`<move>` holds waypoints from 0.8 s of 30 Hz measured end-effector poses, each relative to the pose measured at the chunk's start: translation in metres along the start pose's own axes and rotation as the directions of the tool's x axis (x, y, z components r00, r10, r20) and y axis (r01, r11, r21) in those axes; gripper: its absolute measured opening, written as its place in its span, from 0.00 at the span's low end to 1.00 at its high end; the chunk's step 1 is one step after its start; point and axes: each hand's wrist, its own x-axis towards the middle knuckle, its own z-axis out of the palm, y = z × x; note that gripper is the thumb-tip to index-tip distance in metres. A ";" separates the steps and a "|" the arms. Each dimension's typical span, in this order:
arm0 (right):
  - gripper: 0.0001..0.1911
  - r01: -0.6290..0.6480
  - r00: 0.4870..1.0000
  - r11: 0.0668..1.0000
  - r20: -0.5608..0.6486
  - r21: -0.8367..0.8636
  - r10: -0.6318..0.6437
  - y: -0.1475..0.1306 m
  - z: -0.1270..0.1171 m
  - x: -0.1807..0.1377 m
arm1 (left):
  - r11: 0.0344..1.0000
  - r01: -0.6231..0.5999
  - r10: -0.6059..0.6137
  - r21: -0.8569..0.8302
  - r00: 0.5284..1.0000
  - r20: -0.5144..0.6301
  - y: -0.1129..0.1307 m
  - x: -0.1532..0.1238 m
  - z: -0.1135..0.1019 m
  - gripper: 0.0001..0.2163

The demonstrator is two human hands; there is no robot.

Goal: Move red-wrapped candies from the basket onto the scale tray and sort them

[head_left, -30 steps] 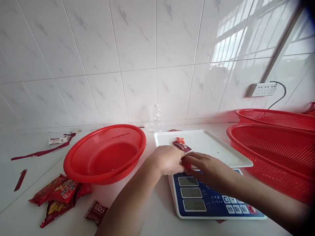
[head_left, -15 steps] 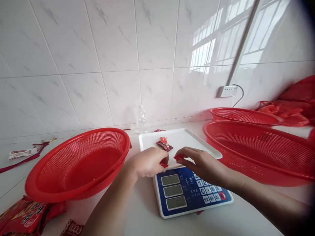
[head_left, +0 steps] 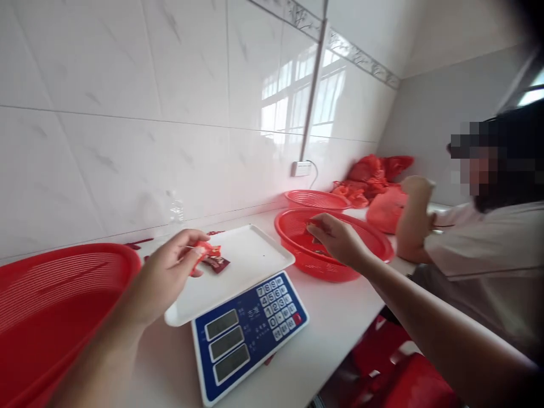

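My left hand [head_left: 170, 275] is closed on a small crumpled red wrapper [head_left: 204, 249] above the left part of the white weighing tray [head_left: 259, 243]. Just beyond its fingertips, a dark red packet [head_left: 219, 263] lies on the tray. My right hand [head_left: 338, 238] is at the right red basket [head_left: 297, 266], over its opening. Its thumb and fingers are pinched together around something small and reddish that I cannot make out. The tray belongs to a scale with a blue panel [head_left: 250, 334], which has keys and three displays.
A large red basket [head_left: 123, 255] stands at the left, and another red basket [head_left: 318, 198] is behind the right one. A clear bottle [head_left: 175, 208] stands by the wall. Red bags [head_left: 369, 175] are piled farther back. A person [head_left: 480, 238] sits at the right.
The view has swung right, bringing the seated person into sight. My right hand has moved from above the scale to the right basket. My left hand remains by the tray with red wrapper.
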 end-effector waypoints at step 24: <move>0.20 0.098 0.945 0.753 0.297 -0.650 0.134 0.044 0.016 -0.072 | 0.996 0.008 -0.002 0.093 0.998 -0.069 -0.004 0.000 0.011 0.16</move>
